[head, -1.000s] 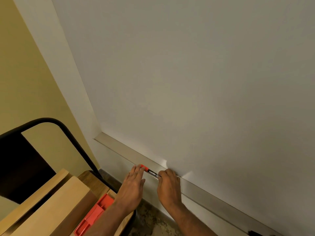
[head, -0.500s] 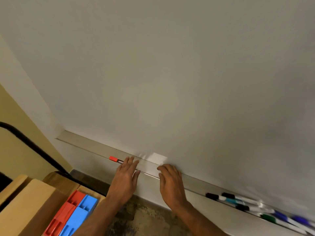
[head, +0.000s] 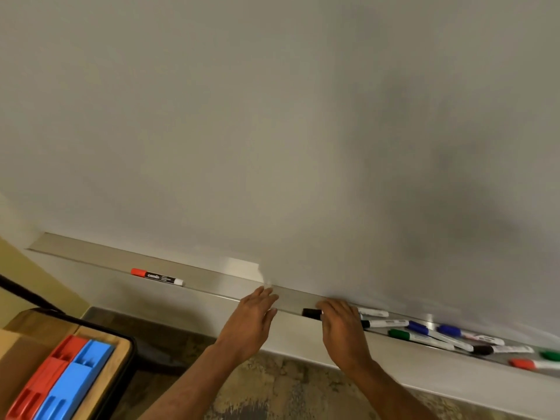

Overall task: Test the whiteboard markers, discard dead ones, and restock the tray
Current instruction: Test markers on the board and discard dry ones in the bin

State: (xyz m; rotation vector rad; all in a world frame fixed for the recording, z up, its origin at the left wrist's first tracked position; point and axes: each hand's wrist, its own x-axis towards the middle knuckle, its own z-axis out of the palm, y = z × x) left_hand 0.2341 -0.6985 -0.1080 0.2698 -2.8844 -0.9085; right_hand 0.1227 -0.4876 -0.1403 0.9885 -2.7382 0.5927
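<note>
A metal tray point(head: 91, 256) runs along the bottom of the whiteboard point(head: 272, 116). A red-capped marker point(head: 157, 276) lies alone in the tray's left part, with neither hand touching it. My left hand point(head: 254, 321) hovers open at the tray's front edge, holding nothing. Just to its right, my right hand point(head: 344, 328) is curled over a black-capped marker point(head: 312, 313); only the cap shows. Several more markers lie jumbled further right: black point(head: 385, 323), green point(head: 400, 334), blue point(head: 418, 328) and red point(head: 524, 363) ones.
At the lower left, a black-framed chair seat point(head: 121, 353) carries a red organiser point(head: 45, 377), a blue organiser point(head: 75, 386) and a cardboard box point(head: 15, 359). A yellow wall point(head: 30, 274) is at the left. Mottled floor point(head: 288, 389) lies below the tray.
Both hands let go of the red-capped marker, left it in the tray and slid right. My right hand now covers a black-capped marker. The view swung right, revealing the marker pile.
</note>
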